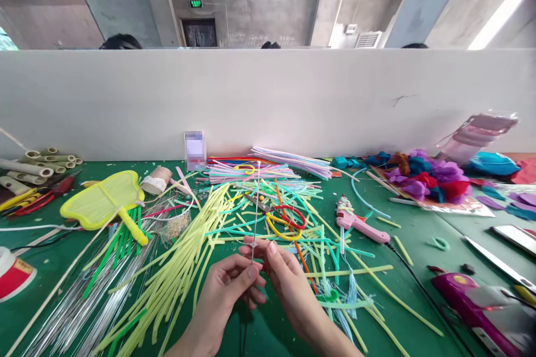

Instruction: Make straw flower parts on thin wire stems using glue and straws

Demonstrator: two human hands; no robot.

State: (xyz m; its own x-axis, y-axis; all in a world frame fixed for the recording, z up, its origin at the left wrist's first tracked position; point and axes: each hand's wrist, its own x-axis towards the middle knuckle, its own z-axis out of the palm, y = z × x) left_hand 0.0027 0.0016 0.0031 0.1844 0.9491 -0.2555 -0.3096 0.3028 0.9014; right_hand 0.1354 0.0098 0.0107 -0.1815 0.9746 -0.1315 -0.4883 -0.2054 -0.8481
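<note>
Upright in front of me stands a thin metal wire [255,206] with a small pale tip at its top end. My left hand [230,293] pinches it low down between thumb and fingers. Close on the other side, my right hand [288,279] has its curled fingers against the same wire, a little higher up. Beyond the hands lie scissors [288,223] with red and yellow handles, among scattered green pipe cleaner pieces [238,228]. A long bundle of yellow-green pipe cleaners [184,262] spreads to the left of my left hand.
A pink glue gun [360,223] with a black cord lies to the right. Bare wires [113,284] and a yellow fan-shaped piece [104,201] are on the left. Petals [444,175] and a tilted pink bottle [477,136] sit back right, before a white partition [268,100].
</note>
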